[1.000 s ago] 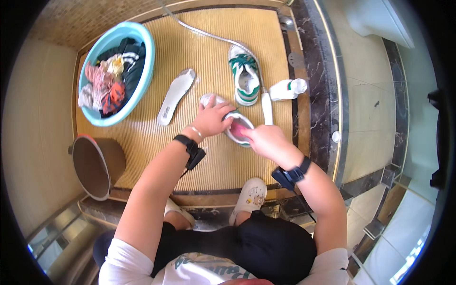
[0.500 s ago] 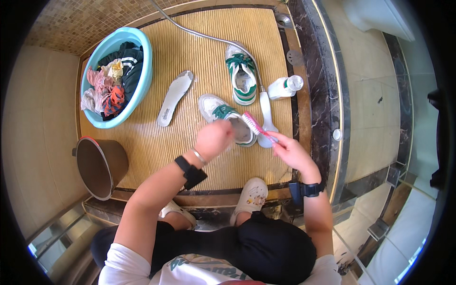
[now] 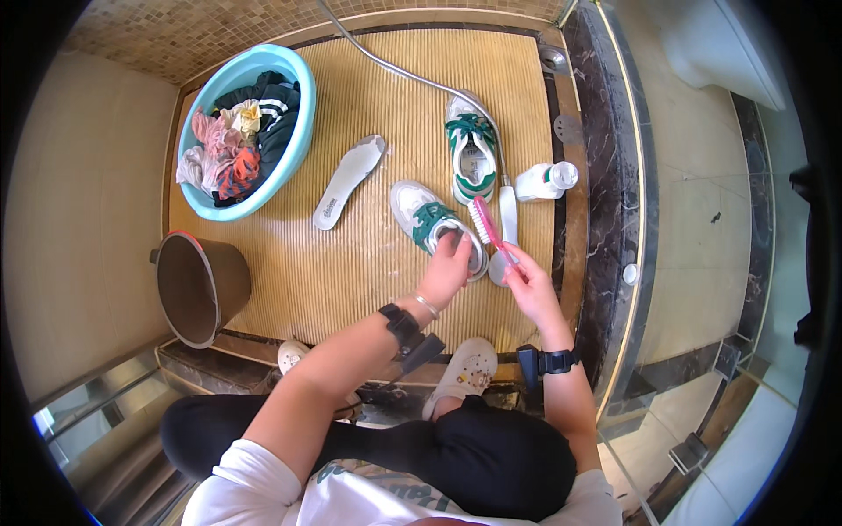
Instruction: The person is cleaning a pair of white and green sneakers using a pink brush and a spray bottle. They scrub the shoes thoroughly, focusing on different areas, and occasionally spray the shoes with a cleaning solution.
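The shoe point(image 3: 430, 217) lies sole down on the mat point(image 3: 289, 280), nearer its right edge than its left, with its toe pointed toward the far left corner. Its opening is reached by the left hand point(image 3: 445, 272), whose fingers are partly curled; whether the rim is pinched or merely touched cannot be told. The brush point(image 3: 488, 230) is gripped in the right hand point(image 3: 533, 294), its fingers closed round the handle, and the bristles are turned toward the opening. Under the brush, the shoe would best be steadied by its rim, with the fingertips kept clear of the bristles. Strokes should probably be kept short, so that the shower head point(image 3: 509, 213), just beside the heel, and the other shoe point(image 3: 472, 147), farther along the right edge, are not knocked.
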The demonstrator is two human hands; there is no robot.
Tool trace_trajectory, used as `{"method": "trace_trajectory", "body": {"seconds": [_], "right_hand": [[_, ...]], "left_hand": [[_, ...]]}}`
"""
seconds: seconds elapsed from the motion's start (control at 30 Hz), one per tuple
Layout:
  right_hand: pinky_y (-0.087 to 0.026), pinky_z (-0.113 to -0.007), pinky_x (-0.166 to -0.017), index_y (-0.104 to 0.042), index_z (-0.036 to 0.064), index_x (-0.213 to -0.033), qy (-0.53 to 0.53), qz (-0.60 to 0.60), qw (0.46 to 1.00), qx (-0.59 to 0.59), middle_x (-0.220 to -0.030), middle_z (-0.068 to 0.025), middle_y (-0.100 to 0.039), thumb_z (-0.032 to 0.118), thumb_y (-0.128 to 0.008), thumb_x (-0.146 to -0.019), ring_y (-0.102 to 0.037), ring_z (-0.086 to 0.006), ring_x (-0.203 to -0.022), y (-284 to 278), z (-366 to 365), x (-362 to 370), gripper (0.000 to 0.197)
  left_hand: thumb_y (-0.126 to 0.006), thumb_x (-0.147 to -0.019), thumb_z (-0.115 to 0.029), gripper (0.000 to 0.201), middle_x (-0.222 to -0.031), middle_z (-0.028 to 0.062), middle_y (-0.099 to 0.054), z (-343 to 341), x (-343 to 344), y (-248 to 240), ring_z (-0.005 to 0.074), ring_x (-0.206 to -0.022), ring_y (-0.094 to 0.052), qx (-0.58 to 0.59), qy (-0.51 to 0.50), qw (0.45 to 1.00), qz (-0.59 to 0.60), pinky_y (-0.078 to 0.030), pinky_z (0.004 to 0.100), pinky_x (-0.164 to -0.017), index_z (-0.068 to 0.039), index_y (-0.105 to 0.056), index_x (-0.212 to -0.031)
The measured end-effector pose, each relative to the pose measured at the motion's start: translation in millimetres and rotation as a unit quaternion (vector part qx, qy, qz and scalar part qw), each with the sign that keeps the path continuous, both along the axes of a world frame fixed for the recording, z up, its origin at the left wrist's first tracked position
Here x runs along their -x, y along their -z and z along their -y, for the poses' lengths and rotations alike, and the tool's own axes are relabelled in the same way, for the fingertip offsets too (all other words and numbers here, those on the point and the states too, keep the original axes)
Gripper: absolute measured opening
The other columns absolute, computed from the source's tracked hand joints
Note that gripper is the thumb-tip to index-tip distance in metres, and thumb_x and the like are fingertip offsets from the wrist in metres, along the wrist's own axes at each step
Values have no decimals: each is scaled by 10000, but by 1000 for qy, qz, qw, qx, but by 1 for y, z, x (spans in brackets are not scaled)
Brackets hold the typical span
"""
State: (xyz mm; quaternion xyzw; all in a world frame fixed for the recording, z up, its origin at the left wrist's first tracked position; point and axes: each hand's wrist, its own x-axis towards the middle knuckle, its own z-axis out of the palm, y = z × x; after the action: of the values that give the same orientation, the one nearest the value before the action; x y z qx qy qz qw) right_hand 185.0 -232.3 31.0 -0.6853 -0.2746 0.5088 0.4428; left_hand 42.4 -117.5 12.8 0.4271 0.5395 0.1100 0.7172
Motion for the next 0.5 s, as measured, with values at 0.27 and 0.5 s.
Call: {"method": "trace_trajectory", "body": {"seconds": [0.27,0.5], "right_hand": [[-452,-222,-687,-531,91,-1399,3,15,998,-55,-906,-3,-605,85,-584,-962,-509,-72,-739,18,-5,7,440],[-482,-235,-820,-438,46,-1461,-20,11,999,-29,-957,-12,-595,43,-521,-991,-565,-82,-848,1,-4,5,478]], "left_hand": [[-368,-988,-604,543,-693,51,-541,-24,-34,39,190,-548,-500,243,-324,912,58,-372,317,-467,-108,-540,-847],[-423,-945,-381,451,-691,136,-605,-25,-8,49,251,-647,-608,80,-324,941,-53,-465,390,-589,23,-618,-906]]}}
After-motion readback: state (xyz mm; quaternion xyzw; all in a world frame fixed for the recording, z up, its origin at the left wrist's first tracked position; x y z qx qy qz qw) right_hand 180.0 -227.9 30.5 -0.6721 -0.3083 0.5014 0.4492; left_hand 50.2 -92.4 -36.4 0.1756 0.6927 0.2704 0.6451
